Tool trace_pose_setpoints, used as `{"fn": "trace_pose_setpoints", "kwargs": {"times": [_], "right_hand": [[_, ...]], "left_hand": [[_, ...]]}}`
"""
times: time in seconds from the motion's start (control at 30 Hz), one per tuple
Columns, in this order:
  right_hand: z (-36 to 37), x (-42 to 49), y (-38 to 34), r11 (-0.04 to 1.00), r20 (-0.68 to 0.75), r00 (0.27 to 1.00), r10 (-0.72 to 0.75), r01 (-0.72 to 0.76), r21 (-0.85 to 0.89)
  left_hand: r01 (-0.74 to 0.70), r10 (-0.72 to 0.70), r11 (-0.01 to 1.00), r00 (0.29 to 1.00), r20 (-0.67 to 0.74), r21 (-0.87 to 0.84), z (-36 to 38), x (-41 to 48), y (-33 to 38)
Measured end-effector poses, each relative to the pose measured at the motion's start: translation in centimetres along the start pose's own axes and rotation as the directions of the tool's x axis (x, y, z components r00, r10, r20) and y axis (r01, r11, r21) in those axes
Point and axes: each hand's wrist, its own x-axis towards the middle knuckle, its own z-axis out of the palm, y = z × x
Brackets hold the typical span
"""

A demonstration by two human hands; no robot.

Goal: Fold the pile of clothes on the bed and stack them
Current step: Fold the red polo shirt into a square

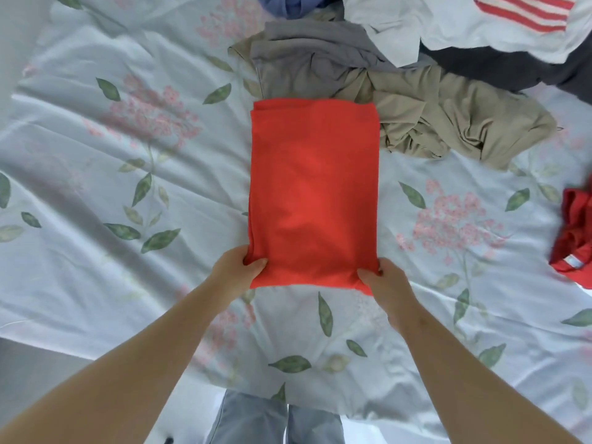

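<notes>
An orange-red garment (312,190) lies folded into a long rectangle in the middle of the bed. My left hand (235,270) pinches its near left corner and my right hand (382,282) pinches its near right corner. Behind it lies the unfolded pile: a grey garment (307,62), a khaki garment (448,116), a white one with red stripes (480,24), a dark one (519,68) and a blue one (285,4).
The bed carries a pale floral sheet (128,155). A crumpled red garment (576,238) lies at the right edge. The bed's near edge runs by my legs (272,421).
</notes>
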Motion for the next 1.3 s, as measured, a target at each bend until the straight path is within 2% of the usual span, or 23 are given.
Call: {"fn": "trace_pose_setpoints", "kwargs": {"times": [0.07,0.13,0.23,0.3,0.4,0.5,0.6,0.73,0.8,0.97,1.07,1.2,1.3], "right_hand": [[0.4,-1.6,1.7,0.992,0.115,0.986,0.117,-0.121,0.024],[1.0,-2.3,3.2,0.976,0.156,0.965,0.211,-0.216,0.020],[1.8,-1.7,3.9,0.975,0.003,0.984,0.179,-0.177,0.137],[2.1,-1.0,3.4,0.955,-0.029,0.990,0.140,-0.127,0.266],[1.9,-0.9,2.2,0.911,0.144,0.970,0.197,-0.235,0.338],[0.5,-2.3,0.3,0.880,0.289,0.931,0.223,-0.320,0.350],[-2.2,-4.9,-2.2,0.816,0.310,0.944,0.117,-0.269,0.512],[-6.3,-10.3,-6.6,0.568,0.269,0.961,-0.066,-0.186,0.802],[-8.0,-12.8,-8.5,0.507,0.215,0.973,-0.086,-0.143,0.850],[-11.7,-16.0,-11.5,0.458,0.120,0.982,-0.148,-0.039,0.888],[-12.9,-16.0,-12.2,0.487,0.103,0.978,-0.181,-0.002,0.873],[-14.8,-16.3,-12.0,0.509,-0.028,0.962,-0.273,0.169,0.844],[-15.5,-16.6,-9.9,0.525,-0.052,0.935,-0.351,0.242,0.816]], "left_hand": [[0.045,-0.050,0.996,0.996,0.072,0.073,-0.3,-0.7,-1.9],[0.117,-0.121,0.992,0.989,0.083,0.044,-0.3,-1.3,-3.4],[0.129,-0.126,0.981,0.992,0.030,-0.144,0.6,-2.0,-3.7],[0.108,-0.101,0.967,0.994,0.044,-0.231,1.4,-2.0,-2.5],[0.160,-0.125,0.956,0.981,0.151,-0.245,1.4,-1.7,-0.7],[0.287,-0.180,0.911,0.922,0.342,-0.296,-0.7,-2.2,1.4],[0.300,-0.127,0.880,0.895,0.427,-0.368,-3.7,-4.4,5.0],[0.196,0.068,0.768,0.922,0.381,-0.610,-7.3,-9.1,9.9],[0.177,0.090,0.732,0.932,0.351,-0.658,-8.1,-11.8,12.2],[0.143,0.086,0.650,0.962,0.259,-0.747,-9.0,-15.3,16.9],[0.131,0.103,0.667,0.959,0.265,-0.733,-8.6,-16.1,19.0],[-0.062,0.234,0.675,0.963,0.133,-0.736,-7.5,-16.3,20.5],[-0.221,0.368,0.684,0.927,0.067,-0.695,-6.4,-16.5,19.0]]}}
